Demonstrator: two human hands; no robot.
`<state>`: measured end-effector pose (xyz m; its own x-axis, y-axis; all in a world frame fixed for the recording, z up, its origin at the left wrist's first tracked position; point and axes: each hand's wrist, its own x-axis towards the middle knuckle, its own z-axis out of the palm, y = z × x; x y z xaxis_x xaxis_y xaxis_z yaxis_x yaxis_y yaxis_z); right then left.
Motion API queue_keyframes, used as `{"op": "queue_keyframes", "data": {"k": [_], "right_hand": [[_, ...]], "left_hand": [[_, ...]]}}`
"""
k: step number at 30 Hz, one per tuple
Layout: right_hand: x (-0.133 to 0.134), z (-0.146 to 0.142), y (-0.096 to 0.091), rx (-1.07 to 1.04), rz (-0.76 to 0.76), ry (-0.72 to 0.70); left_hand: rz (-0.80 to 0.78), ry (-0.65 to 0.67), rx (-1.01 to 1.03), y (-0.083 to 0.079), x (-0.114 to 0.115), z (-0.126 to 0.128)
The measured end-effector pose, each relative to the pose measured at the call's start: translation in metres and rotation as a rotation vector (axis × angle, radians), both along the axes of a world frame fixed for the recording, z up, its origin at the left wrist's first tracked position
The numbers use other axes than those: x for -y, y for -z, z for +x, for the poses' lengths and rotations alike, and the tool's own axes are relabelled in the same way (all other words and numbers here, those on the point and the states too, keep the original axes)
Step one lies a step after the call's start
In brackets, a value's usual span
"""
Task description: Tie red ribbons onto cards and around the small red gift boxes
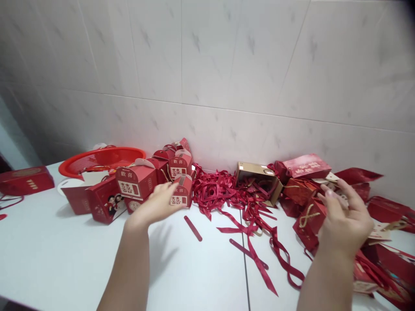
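Observation:
My left hand [157, 204] is stretched out over the front of a stack of small red boxes, its fingers extended and apart from the thumb. It is nearest to a small red gift box [184, 192] with gold characters; whether it touches the box I cannot tell. A larger red gift box [136, 179] with a rounded top sits just behind its wrist. My right hand [346, 218] hovers above a heap of red boxes and bags on the right, fingers loosely bent and spread, with nothing visible in them. Beneath it lies a red box with a gold cord [309, 218].
Tangled dark red ribbons [214, 190] lie mid-table, some trailing forward, beside an open gold box [254, 170]. Two thin red strips [193, 228] lie in front. A red plastic basket [129, 153] stands at left, near a long red box [27, 180]. A tiled wall [207, 86] rises behind.

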<state>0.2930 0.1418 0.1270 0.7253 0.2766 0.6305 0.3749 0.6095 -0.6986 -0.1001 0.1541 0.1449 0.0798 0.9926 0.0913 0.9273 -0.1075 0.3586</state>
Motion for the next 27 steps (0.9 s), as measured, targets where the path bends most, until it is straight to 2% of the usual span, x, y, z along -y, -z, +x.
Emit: {"op": "queue_keyframes", "data": {"k": [3,5,9,10,12,14,17,20,25,27], "right_hand": [[0.014,-0.028,-0.005,-0.024,0.082,-0.025],[0.019,-0.039,-0.011,0.007,0.078,-0.061],[0.023,-0.048,-0.014,0.040,0.066,-0.055],[0.024,-0.049,-0.014,0.036,0.071,-0.037],[0.024,-0.050,-0.014,0.030,0.074,-0.019],[0.025,-0.050,-0.014,0.028,0.076,-0.027],[0.026,-0.051,-0.015,0.025,0.074,-0.043],[0.027,-0.051,-0.016,0.019,0.068,-0.055],[0.029,-0.052,-0.017,0.017,0.076,-0.074],[0.030,-0.052,-0.017,0.024,0.073,-0.089]], "left_hand": [[0.116,-0.395,0.012,0.006,-0.020,-0.025],[0.328,-0.598,0.103,0.006,-0.026,-0.038],[0.790,-0.796,0.236,0.005,-0.024,-0.060],[0.842,-0.843,0.251,0.006,-0.023,-0.066],[0.830,-0.926,0.308,0.011,-0.023,-0.078],[0.688,-0.934,0.396,0.018,-0.023,-0.089],[0.495,-0.833,0.473,0.028,-0.024,-0.098],[0.480,-0.756,0.493,0.033,-0.028,-0.095],[0.537,-0.863,0.456,0.042,-0.045,-0.085],[0.529,-0.826,0.399,0.045,-0.053,-0.084]]}}
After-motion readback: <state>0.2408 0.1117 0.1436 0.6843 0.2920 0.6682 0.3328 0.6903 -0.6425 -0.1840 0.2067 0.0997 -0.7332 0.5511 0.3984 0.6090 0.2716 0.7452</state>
